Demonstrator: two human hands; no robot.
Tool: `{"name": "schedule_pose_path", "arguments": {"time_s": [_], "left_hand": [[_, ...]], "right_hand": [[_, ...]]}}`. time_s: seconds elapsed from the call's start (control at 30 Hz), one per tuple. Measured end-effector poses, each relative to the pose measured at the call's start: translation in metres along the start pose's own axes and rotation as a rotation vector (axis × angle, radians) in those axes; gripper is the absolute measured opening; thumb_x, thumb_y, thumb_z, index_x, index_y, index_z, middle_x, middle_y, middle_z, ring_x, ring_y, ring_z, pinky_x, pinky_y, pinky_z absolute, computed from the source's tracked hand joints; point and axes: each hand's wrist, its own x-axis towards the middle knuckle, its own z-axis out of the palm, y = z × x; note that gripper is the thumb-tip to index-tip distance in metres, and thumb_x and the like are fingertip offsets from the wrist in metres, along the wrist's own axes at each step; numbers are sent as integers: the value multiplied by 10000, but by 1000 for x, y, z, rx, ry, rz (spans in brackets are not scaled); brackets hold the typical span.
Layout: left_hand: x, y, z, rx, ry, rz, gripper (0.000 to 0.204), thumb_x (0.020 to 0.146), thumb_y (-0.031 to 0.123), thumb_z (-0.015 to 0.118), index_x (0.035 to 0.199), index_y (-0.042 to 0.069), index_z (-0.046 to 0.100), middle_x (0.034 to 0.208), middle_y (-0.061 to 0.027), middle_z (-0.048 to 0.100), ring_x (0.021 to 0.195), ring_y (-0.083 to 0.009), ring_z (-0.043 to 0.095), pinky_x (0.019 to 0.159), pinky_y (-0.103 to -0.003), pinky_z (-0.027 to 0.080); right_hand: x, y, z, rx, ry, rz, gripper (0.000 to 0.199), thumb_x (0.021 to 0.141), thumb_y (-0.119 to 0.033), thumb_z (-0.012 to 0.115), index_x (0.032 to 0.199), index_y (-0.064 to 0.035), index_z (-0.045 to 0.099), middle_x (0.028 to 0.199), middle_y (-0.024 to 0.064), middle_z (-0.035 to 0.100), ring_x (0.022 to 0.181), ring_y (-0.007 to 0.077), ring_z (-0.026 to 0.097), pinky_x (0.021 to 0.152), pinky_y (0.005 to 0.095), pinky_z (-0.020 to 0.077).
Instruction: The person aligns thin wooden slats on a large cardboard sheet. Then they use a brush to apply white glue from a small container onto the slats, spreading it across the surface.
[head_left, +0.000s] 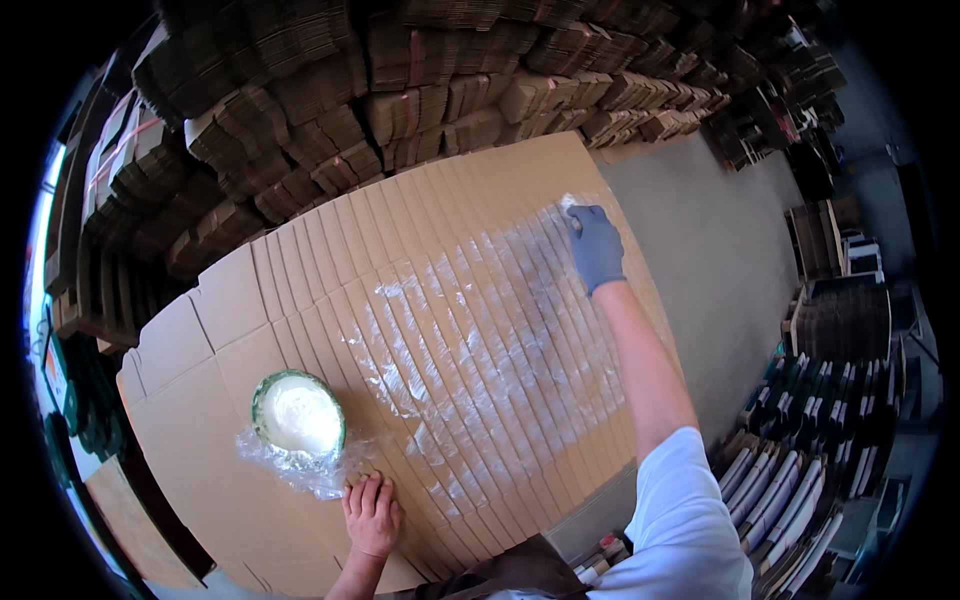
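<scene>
Overlapping brown cardboard sheets (pixel 240 290) lie fanned out in front of me, their edges forming long parallel lines. White, paste-like streaks (pixel 470 320) cover much of their middle and right part. My right hand (pixel 597 245), in a grey-blue glove, is closed near the far right end of the streaks. A whitish bit shows at its fingertips; what it grips is mostly hidden. My bare left hand (pixel 373 515) rests on the cardboard, fingers stretched forward. Beside it, a green-rimmed bowl (pixel 342 440) of white paste stands on crumpled clear plastic film (pixel 322 482).
Tall stacks of bundled flat cardboard (pixel 410 110) line the far side. Grey floor (pixel 700 230) runs along the right, with rows of stacked boards (pixel 790 500) at the lower right. Wooden pallets (pixel 105 290) stand at the left.
</scene>
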Motion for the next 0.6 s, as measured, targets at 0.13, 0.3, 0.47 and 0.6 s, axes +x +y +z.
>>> {"name": "schedule_pose_path", "arguments": {"time_s": [0.13, 0.3, 0.47, 0.6], "left_hand": [[-5, 4, -7, 16, -28, -26, 421, 817, 183, 601, 1226, 84, 611, 1343, -113, 531, 1263, -334, 463, 1111, -533, 291], [0, 5, -5, 7, 8, -6, 433, 798, 172, 624, 1223, 91, 614, 1343, -101, 535, 1267, -314, 466, 1108, -515, 301], [-1, 5, -6, -8, 13, -26, 434, 787, 151, 638, 1218, 104, 620, 1340, -85, 542, 1275, -296, 469, 1111, -501, 306], [4, 5, -6, 15, 56, 4, 432, 778, 161, 649, 1208, 119, 629, 1326, -67, 555, 1261, -273, 483, 1084, -485, 330]], "right_hand": [[-64, -125, 5, 320, -256, -341, 223, 924, -172, 547, 1102, -136, 676, 1067, 141, 643, 893, 353, 653, 792, 431, 533], [-25, -76, 17, 68, -136, -242, 161, 911, -199, 534, 969, -100, 646, 956, 159, 643, 781, 351, 661, 682, 448, 555], [-6, -106, -3, 1145, -339, 526, 232, 855, -194, 662, 865, 37, 670, 811, 81, 694, 771, 178, 687, 676, 337, 561], [-16, -117, 55, 873, -216, 482, 195, 863, -177, 637, 868, 14, 676, 813, 111, 700, 675, 132, 662, 612, 285, 543]]}}
